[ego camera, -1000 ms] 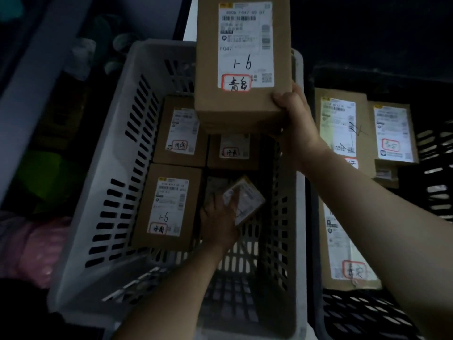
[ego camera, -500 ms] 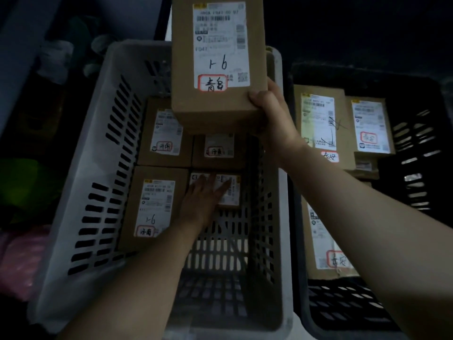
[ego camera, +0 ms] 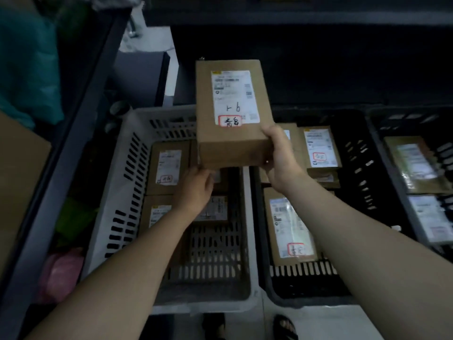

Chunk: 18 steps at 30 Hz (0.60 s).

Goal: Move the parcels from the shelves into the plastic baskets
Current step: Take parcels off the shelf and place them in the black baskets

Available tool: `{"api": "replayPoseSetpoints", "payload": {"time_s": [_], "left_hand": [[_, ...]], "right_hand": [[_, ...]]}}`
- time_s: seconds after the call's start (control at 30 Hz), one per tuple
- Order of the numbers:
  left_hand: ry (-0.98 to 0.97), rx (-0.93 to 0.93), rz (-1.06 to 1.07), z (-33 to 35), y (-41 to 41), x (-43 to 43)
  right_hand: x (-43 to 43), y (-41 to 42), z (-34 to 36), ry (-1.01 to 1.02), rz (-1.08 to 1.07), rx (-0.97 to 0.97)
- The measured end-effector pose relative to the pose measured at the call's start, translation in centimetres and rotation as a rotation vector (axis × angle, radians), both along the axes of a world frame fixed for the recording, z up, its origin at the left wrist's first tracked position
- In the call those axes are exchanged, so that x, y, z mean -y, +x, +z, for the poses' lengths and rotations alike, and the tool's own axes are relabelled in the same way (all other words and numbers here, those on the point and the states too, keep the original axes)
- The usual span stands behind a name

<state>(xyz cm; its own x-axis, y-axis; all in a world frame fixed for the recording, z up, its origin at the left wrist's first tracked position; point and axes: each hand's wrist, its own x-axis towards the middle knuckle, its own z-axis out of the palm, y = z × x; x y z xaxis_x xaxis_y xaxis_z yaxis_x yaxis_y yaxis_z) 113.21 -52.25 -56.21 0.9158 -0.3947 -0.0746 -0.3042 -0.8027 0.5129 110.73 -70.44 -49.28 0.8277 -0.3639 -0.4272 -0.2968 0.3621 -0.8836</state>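
A brown cardboard parcel (ego camera: 232, 114) with a white label marked "1-6" is held tilted above the back of the white plastic basket (ego camera: 117, 182). My right hand (ego camera: 282, 158) grips its lower right corner. My left hand (ego camera: 195, 190) is under its lower left corner, fingers curled against the bottom edge. Inside the white basket lie several labelled parcels (ego camera: 168, 168), and a small one (ego camera: 213, 209) shows beside my left wrist. The black basket (ego camera: 348, 168) to the right holds a long parcel (ego camera: 291, 227) and smaller ones (ego camera: 318, 148).
A third dark basket (ego camera: 377, 133) with parcels stands at the far right. A grey shelf post (ego camera: 61, 168) runs diagonally on the left, with a pink bag (ego camera: 61, 271) behind it. A sandalled foot (ego camera: 285, 327) shows below the baskets. Dark shelving lies behind.
My left hand left the small parcel in the white basket and rose to the held parcel's lower left corner. The view pulled back and the parcel sits lower in the frame.
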Motion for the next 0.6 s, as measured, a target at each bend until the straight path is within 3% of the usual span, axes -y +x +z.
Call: {"api": "replayPoseSetpoints", "payload": {"time_s": [0.07,0.13,0.2,0.3,0.4,0.5,0.6], "left_hand": [[-0.203,-0.04,0.131,1.9,-0.8,1.8],[-0.538,-0.167,0.27,4.3,-2.1,4.3],[-0.816,-0.354,0.244,6.6,-3.7,7.7],[-0.796,-0.585,0.057,8.6,-6.7,13.7],[-0.757,-0.725,0.052,8.6,-10.1,18.8],[-0.623,-0.757,0.103,6.9,-13.4,21.7],[-0.453,-0.663,0.084,5.5,-15.5,23.0]], "right_hand": [[2.6,-1.8,1.1,0.087,-0.077,-0.008],[5.8,-4.1,1.7,0.137,-0.117,-0.013],[9.1,-6.9,1.7,0.152,-0.136,-0.058],[13.7,-11.6,0.5,0.142,-0.115,-0.127],[17.5,-15.3,-0.5,0.079,-0.051,-0.145],[20.3,-17.7,-1.3,-0.058,0.008,-0.317],[21.8,-19.2,-2.6,-0.054,0.139,-0.451]]}}
